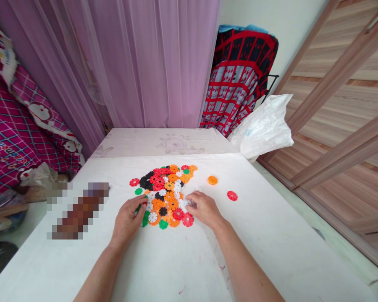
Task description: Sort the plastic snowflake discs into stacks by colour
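Observation:
A loose pile of flower-shaped plastic discs [169, 197] in orange, red, white, black and green lies on the white-covered table [176, 268]. At its left edge is my left hand [130, 218]. Its thumb and index finger curve round a bit of red, seemingly a disc, partly hidden by the fingers. My right hand [205, 208] rests at the pile's right side, fingertips drawn together against white discs [183, 204]. What its fingers hold, if anything, is hidden. Beyond that hand are an orange disc stack [212, 180] and a single red disc [232, 196].
A pixelated brown item [82, 209] lies on the table's left. A white plastic bag [263, 126] hangs over the right far corner. Purple curtains [151, 63] stand behind; a wooden wardrobe [340, 126] is on the right.

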Demonstrator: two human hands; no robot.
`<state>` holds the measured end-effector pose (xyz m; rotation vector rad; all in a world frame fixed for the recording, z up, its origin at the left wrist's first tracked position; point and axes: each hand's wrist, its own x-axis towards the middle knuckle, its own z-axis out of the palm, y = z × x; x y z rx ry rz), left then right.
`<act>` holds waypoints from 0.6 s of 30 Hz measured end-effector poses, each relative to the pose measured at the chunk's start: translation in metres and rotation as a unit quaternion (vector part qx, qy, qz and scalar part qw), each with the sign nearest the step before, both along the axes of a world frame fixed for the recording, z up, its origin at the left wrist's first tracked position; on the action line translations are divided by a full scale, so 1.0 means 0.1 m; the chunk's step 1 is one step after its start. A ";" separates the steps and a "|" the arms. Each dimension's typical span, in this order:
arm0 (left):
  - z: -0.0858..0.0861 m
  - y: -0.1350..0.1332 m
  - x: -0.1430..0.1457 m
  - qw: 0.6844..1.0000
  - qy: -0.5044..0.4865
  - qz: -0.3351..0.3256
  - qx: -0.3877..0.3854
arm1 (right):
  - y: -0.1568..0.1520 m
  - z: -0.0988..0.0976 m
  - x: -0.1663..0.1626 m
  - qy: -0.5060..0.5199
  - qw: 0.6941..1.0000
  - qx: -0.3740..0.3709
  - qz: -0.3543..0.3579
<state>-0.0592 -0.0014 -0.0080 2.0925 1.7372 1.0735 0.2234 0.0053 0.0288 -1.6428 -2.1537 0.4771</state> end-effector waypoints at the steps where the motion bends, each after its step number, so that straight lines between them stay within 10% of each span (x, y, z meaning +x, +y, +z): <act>1: 0.00 0.00 0.00 1.000 0.000 0.000 -0.001 | 0.00 -0.01 -0.01 0.003 1.000 -0.002 -0.002; 11: 0.01 0.00 0.01 1.000 -0.001 0.000 0.006 | 0.28 -0.14 0.45 0.205 0.961 0.092 -0.162; 18: 0.01 0.00 0.00 1.000 0.002 -0.006 0.006 | 0.37 -0.31 0.39 0.170 0.970 0.102 -0.140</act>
